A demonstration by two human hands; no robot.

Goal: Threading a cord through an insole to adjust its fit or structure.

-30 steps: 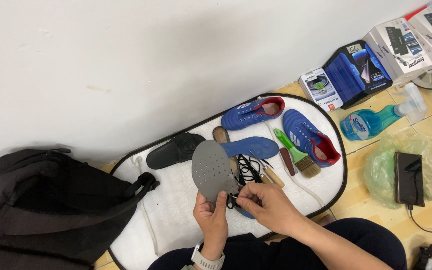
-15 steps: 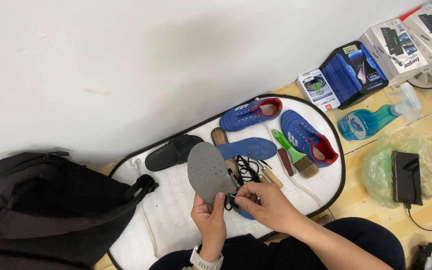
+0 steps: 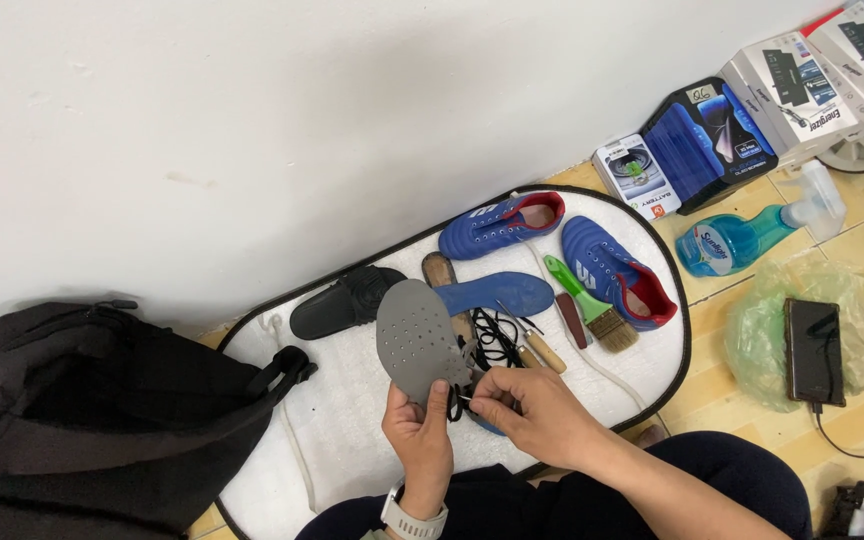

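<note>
- Along the white wall at the upper right stands a row of packages: a small white box (image 3: 634, 172) with a green and grey picture, a black and blue carton (image 3: 704, 138) leaning beside it, and two white cartons (image 3: 812, 85) with dark panels at the far right corner.
- Below these, a bottle of blue liquid (image 3: 742, 238) with a clear spray head lies on its side on the wooden floor.
- A crumpled pale green plastic bag (image 3: 762, 340) lies to the right, with a dark phone (image 3: 815, 350) on top.
- A white oval mat (image 3: 352, 400) with a black edge holds two blue shoes (image 3: 552, 240), a blue insole (image 3: 502, 292), a black slipper (image 3: 342, 300) and a green-handled brush (image 3: 587, 300).
- A grey perforated insole (image 3: 417, 340) is held above the mat, near its centre. Its long axis runs nearly upright, the rounded toe pointing up and slightly left, away from the person.
- The left hand (image 3: 417, 435) grips the insole's lower end.
- The right hand (image 3: 527, 410) is pinched shut on a thin black lace (image 3: 492, 335) at the insole's lower edge.
- A black bag (image 3: 82, 420) lies at the left.
</note>
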